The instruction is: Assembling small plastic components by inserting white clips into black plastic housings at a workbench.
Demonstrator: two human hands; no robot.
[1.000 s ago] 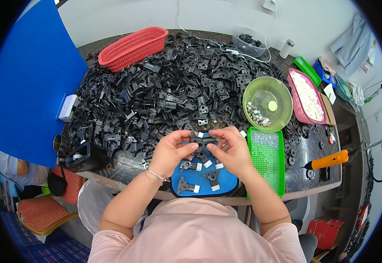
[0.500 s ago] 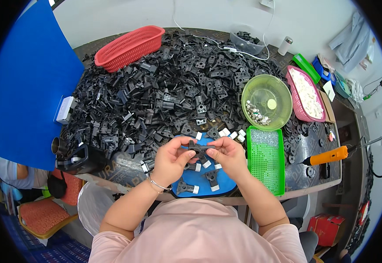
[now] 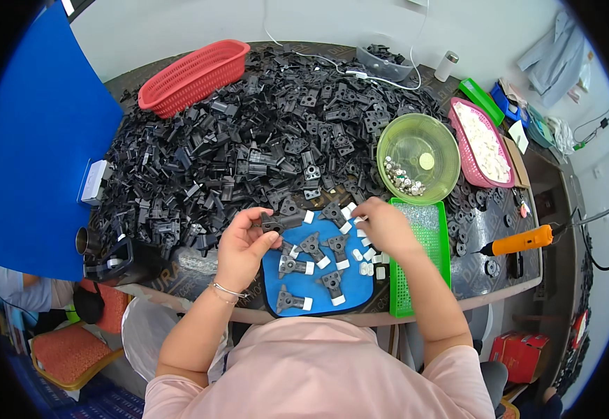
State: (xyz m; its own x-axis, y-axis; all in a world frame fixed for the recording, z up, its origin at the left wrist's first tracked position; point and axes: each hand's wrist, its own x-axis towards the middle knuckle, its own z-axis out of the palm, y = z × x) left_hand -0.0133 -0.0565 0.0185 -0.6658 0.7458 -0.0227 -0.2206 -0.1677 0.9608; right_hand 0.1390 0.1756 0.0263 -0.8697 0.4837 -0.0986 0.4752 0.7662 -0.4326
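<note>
My left hand [image 3: 244,244] pinches a black plastic bracket [image 3: 281,222] between thumb and fingers, above the left side of a blue mat [image 3: 318,293]. My right hand [image 3: 386,227] reaches down at the mat's upper right edge, its fingers drawn together among small white caps [image 3: 366,242]. Its fingertips touch the caps; what lies between them is hidden. On the mat rest several black brackets with a white cap on one end, such as one bracket [image 3: 332,284] near the front. Loose white caps are scattered along the mat's right side.
A big heap of black brackets [image 3: 235,146] covers the table behind. To the right stand a green tray [image 3: 395,293], a yellow-green basket [image 3: 451,167] with metal pieces, a pink basket [image 3: 461,150] of white pieces and an orange power screwdriver [image 3: 521,241]. A red basket [image 3: 193,80] sits far left.
My hands have parted. The left has moved left, keeping the black bracket; the right has let go of it and moved to the white caps. The view has shifted slightly.
</note>
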